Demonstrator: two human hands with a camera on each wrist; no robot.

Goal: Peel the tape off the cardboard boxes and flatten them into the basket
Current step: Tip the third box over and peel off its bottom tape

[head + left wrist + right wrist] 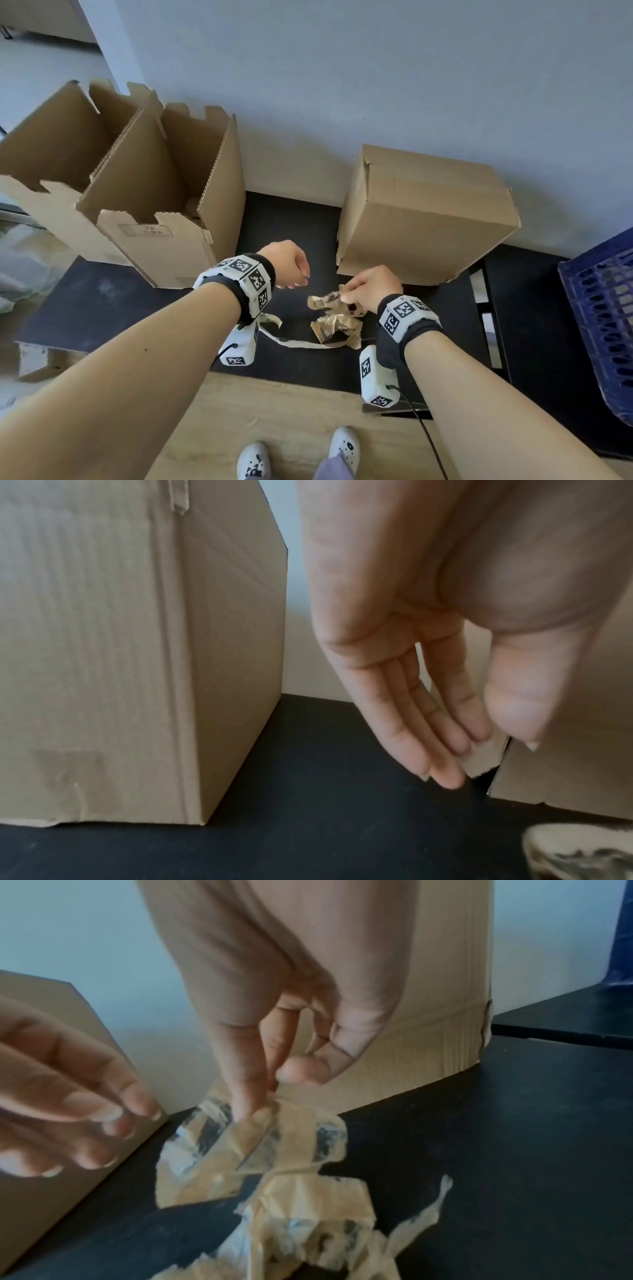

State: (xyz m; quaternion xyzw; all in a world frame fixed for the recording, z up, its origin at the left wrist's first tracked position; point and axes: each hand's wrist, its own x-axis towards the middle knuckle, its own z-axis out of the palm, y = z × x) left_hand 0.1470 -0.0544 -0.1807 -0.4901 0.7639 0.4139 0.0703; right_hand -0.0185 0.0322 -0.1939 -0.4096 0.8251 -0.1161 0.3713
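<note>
Black mat [102, 301] on a wood floor, up against a pale wall. R hand [373, 287]: thumb and fingertips [250, 1104] pinch a crumpled wad of brown tape [267, 1148], held just above the mat w/ more peeled tape [337, 330] bunched under it; a thin strip [294, 342] trails off toward the L wrist. L hand [428, 669] holds nothing, fingers straight and relaxed, pointing down, just left of the tape, not touching it.

Closed cardboard box [424, 219] stands right behind the R hand, near the wall. Two opened boxes [154, 192] w/ flaps up stand together at far left, partly on the mat. Blue plastic basket [603, 325] at the right edge, well apart from the hands. Both wrists wear black bands w/ white marker blocks. White shoes [344, 445] at bottom of the head view.
</note>
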